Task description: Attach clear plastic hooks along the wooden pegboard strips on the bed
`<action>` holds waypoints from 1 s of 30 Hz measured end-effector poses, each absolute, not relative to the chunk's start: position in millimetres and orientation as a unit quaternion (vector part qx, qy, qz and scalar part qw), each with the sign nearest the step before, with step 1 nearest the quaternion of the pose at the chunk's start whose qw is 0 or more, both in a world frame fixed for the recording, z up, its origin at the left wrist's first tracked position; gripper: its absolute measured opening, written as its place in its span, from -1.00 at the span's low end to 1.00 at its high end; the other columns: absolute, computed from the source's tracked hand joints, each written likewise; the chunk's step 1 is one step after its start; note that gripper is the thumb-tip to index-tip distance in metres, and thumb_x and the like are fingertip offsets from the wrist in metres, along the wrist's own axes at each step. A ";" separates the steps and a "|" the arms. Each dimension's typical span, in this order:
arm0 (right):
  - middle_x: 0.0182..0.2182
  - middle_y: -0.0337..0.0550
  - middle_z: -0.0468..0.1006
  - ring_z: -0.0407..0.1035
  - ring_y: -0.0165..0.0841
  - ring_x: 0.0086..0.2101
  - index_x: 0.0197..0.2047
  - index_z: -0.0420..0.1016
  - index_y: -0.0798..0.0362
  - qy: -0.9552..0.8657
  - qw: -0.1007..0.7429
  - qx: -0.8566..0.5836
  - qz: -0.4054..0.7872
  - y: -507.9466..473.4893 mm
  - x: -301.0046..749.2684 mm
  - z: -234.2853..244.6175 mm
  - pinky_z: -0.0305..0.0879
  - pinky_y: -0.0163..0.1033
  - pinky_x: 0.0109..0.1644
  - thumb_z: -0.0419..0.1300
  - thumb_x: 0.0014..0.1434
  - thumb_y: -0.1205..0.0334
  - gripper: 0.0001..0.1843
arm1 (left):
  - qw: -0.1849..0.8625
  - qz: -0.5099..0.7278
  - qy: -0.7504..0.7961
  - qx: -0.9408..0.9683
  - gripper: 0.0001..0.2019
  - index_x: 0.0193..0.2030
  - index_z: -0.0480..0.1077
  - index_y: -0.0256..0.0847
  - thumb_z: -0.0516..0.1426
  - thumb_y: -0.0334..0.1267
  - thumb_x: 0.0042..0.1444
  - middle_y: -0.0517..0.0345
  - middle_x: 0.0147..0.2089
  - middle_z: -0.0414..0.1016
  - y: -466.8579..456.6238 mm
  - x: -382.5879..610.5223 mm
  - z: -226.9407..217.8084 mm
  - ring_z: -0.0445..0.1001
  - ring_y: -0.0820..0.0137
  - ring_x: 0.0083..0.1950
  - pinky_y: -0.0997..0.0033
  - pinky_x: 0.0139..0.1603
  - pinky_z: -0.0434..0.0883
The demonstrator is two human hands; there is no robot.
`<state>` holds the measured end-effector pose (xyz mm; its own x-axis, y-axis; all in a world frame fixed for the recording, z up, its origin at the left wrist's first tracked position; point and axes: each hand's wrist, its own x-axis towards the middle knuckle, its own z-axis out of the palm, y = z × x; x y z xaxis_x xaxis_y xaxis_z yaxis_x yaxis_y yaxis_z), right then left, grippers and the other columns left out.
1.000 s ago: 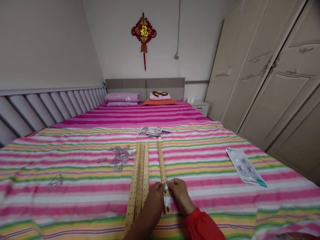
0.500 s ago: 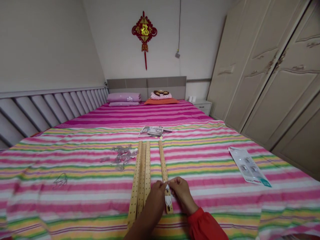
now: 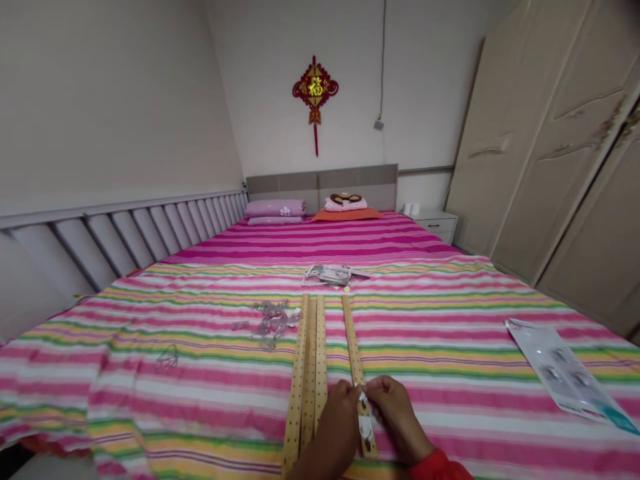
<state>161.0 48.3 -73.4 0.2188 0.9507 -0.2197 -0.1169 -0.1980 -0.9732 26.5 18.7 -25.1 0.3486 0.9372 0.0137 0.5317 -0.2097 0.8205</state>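
Fingers of left hand (image 3: 339,425) and right hand (image 3: 399,408) are pinching small white hook (image 3: 363,398) — against narrow, perforated tan wooden strip (image 3: 353,347).

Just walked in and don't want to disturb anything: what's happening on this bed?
Someone's left hand and right hand meet at a small white piece on a perforated strip; each hand's exact grip is too small to make out. A second white piece sits nearer on that strip. To its left lie more perforated strips, then clear plastic bits. A clear-fronted pack lies far right.
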 end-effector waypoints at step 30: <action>-0.93 -0.38 0.18 0.01 -0.56 -0.87 -0.74 0.22 0.02 -0.312 0.522 -0.598 0.522 47.8 166.2 -77.1 -0.12 -0.44 -0.78 0.25 -0.19 -0.23 -0.49 | -0.032 0.248 0.630 0.735 -0.85 -0.38 0.44 -0.27 0.04 -0.46 0.02 0.02 -0.26 0.38 176.3 -103.5 -14.6 0.36 0.30 -0.21 0.34 -0.20 0.27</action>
